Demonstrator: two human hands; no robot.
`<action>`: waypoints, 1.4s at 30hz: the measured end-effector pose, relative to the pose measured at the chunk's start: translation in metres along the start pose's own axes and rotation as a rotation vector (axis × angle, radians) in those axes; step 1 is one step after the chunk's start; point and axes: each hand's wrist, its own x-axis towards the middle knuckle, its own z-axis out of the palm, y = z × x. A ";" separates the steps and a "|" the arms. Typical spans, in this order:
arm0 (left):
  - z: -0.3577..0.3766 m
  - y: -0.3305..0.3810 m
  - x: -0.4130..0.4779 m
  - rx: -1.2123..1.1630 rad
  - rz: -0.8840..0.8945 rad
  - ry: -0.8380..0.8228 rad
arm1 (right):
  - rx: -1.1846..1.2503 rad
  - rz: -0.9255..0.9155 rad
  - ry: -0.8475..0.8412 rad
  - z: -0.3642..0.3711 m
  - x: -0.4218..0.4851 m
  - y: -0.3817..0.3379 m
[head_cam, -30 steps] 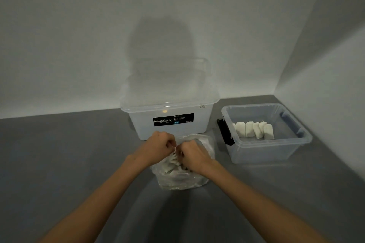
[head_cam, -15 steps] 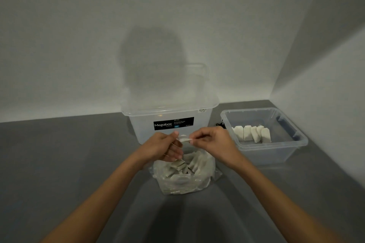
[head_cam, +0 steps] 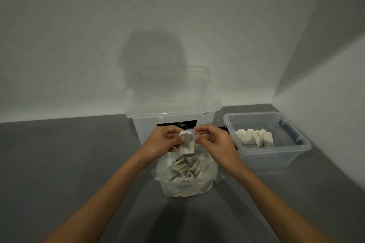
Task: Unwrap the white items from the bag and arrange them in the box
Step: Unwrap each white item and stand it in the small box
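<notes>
A white sachet [head_cam: 186, 142] hangs in the air above the open mouth of the clear bag [head_cam: 187, 175], in front of the label of the big lidded tub [head_cam: 173, 114]. The left hand [head_cam: 164, 141] pinches its upper left corner, fingertips on the top edge, so the sachet dangles just right of those fingers. Its long axis runs nearly upright, pointed top up, flat bottom down toward the bag. The right hand [head_cam: 212, 141] is just beside it, thumb and forefinger closed on a thin white strip or string near the sachet's top. More sachets fill the bag on the grey surface [head_cam: 69, 163]. To the right, the small open box [head_cam: 266, 140] holds five sachets standing in a row [head_cam: 254, 137]
</notes>
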 end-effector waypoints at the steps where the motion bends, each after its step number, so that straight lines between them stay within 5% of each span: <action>1: 0.000 -0.001 0.000 0.043 0.028 0.011 | 0.012 0.020 -0.001 0.002 0.002 -0.002; 19: -0.008 -0.008 -0.006 0.298 0.224 0.199 | -0.238 -0.051 -0.104 0.012 0.011 -0.014; 32: -0.020 -0.023 -0.011 0.323 0.115 0.341 | -0.992 -0.037 -0.464 0.067 0.005 0.038; 42: -0.026 -0.026 -0.017 0.324 0.101 0.339 | -0.633 0.096 -0.289 0.029 0.014 0.011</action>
